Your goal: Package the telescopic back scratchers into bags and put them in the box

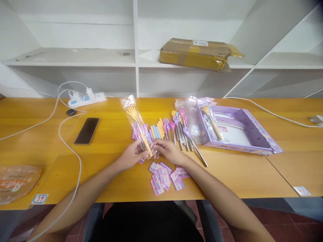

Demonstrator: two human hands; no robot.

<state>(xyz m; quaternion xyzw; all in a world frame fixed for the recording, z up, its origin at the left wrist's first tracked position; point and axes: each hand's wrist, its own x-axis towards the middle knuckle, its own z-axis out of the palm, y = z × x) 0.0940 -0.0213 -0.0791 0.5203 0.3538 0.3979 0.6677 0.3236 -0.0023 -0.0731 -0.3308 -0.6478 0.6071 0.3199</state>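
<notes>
A yellow back scratcher with a hand-shaped head lies inside a clear plastic bag point(137, 122). My left hand point(132, 155) is closed on the bag's lower left side, by the scratcher's handle. At the bag's bottom end, my right hand point(168, 149) pinches the plastic. Behind and to the right lie pastel handle tubes point(156, 129) in several colours. Loose scratcher rods point(178, 131) with coloured hand heads sit further right. Nearer my body, printed cards point(161, 176) are spread in a loose pile.
On the right, a purple display box point(262, 141) holds a bagged scratcher point(213, 126); clear bags point(194, 117) lie beside it. At left are a phone point(87, 131), a power strip point(87, 99) and a trailing white cable point(80, 164). A taped carton point(194, 53) rests on the shelf.
</notes>
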